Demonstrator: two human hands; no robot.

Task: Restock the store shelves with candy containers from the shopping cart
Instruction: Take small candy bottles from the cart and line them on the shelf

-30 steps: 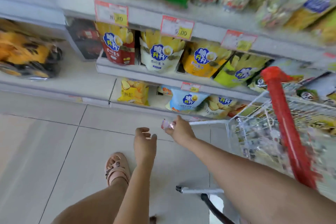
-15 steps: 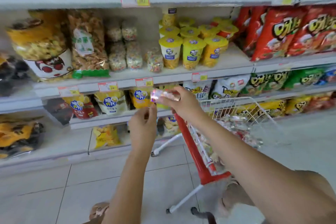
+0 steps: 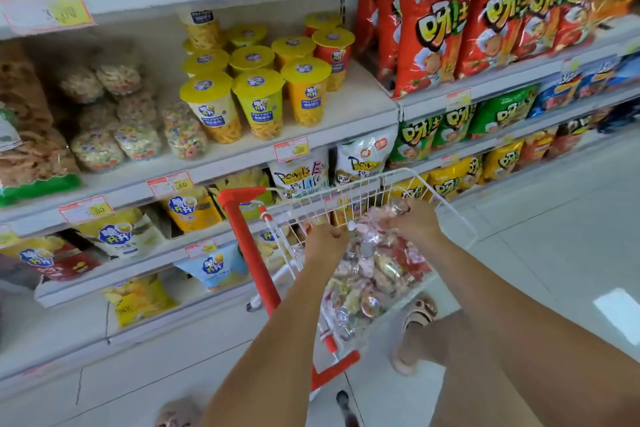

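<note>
A white wire shopping cart point(image 3: 450, 215) with a red handle point(image 3: 242, 236) stands before the shelves, filled with several clear candy containers point(image 3: 374, 274) of pink and red sweets. Both my hands are down inside it. My right hand point(image 3: 420, 224) grips a clear candy container by its silver-lidded end point(image 3: 400, 207) at the far side of the basket. My left hand point(image 3: 325, 241) hovers over the heap near the left rim, fingers curled; whether it holds anything is hidden. Similar clear jars of coloured candy point(image 3: 183, 135) stand on the middle shelf point(image 3: 363, 107).
Yellow-lidded snack cups point(image 3: 259, 104) fill the shelf beside the candy jars, with bare shelf to their right. Red snack bags point(image 3: 433, 42) sit further right, chip bags point(image 3: 194, 211) on lower shelves. My sandalled feet point(image 3: 415, 319) stand on white tiles beside the cart.
Both hands dropped from shelf height into the cart basket. My view swung right and down, so the cart now sits centred under my arms.
</note>
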